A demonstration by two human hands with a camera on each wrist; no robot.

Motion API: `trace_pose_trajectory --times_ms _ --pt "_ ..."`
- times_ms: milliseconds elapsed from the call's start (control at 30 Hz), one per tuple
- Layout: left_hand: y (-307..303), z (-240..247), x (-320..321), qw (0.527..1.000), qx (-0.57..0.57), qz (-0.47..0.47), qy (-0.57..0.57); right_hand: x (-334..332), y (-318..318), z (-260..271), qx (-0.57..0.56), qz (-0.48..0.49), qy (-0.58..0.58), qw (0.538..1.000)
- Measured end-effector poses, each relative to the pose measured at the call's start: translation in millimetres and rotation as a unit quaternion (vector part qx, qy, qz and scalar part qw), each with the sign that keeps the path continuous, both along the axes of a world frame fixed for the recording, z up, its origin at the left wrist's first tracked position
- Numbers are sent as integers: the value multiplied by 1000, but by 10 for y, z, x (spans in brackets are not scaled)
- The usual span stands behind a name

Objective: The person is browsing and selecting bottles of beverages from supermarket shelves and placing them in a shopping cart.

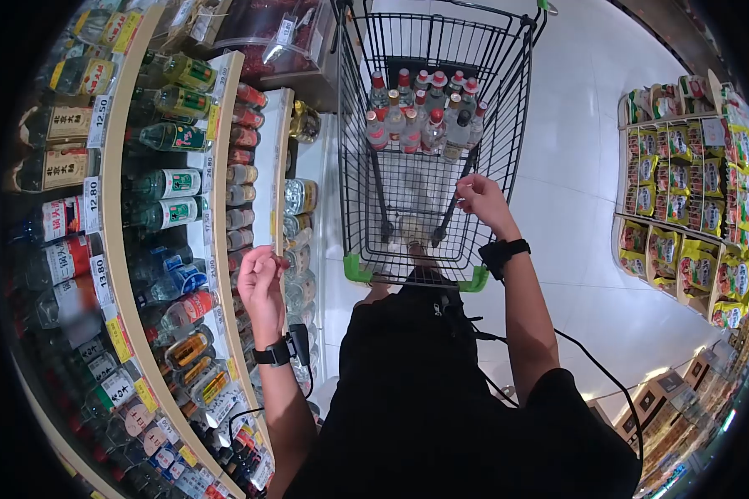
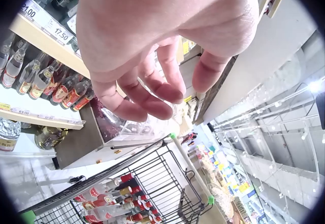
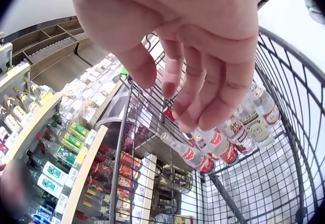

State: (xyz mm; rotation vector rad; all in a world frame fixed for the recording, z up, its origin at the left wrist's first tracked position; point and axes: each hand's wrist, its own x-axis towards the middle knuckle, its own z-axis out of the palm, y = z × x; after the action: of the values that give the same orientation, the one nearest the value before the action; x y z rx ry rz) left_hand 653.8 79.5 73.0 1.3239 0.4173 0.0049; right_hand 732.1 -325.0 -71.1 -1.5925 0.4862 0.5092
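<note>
My left hand (image 1: 260,287) hangs beside the liquor shelf, its fingers loosely bent with nothing between them. In the left wrist view the fingers (image 2: 165,91) droop in mid-air. My right hand (image 1: 484,204) is over the right side of the shopping cart (image 1: 520,125), also loosely bent and holding nothing. A group of clear glass bottles (image 1: 434,131) with red, white and gold caps stands upright at the cart's far end. In the right wrist view the fingers (image 3: 228,89) overlap the tops of those bottles (image 3: 218,145), which carry red labels.
Shelves on the left hold rows of bottles (image 1: 168,137) behind price tags (image 1: 98,121). A clear-lidded bin (image 1: 287,33) stands past the shelf end. On the right, a rack carries yellow and green packets (image 1: 678,183). White floor (image 1: 566,191) lies between cart and rack.
</note>
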Motion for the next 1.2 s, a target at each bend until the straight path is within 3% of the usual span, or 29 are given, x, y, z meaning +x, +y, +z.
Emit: trace_pose_trajectory --times_ms 333,367,467,567,700,833,967,1100,1200 --pt "-43 -33 -109 997 9 40 58 558 33 -656 -201 -14 -98 975" --pt "-55 -21 -102 997 20 43 63 660 13 -677 -154 -41 -56 986" --pt "-72 7 -83 997 30 41 66 965 -118 -1151 -274 -45 -91 956" --pt "-124 23 -47 996 32 47 73 1230 -230 -1209 -332 -59 -132 932" --pt "-160 -23 -77 996 36 42 64 1491 -341 -1357 -387 -1 -178 905" --pt "-214 -7 -141 995 41 50 69 1692 -343 -1446 -357 61 -99 927" --pt "-184 -35 -214 994 50 60 78 1761 -321 -1557 -366 79 -100 922" --pt "-183 -13 -238 992 52 74 89 1656 -294 -1739 -330 22 -107 938" --pt "-149 -51 -261 990 72 80 94 1487 -341 -2007 -351 76 -105 927"
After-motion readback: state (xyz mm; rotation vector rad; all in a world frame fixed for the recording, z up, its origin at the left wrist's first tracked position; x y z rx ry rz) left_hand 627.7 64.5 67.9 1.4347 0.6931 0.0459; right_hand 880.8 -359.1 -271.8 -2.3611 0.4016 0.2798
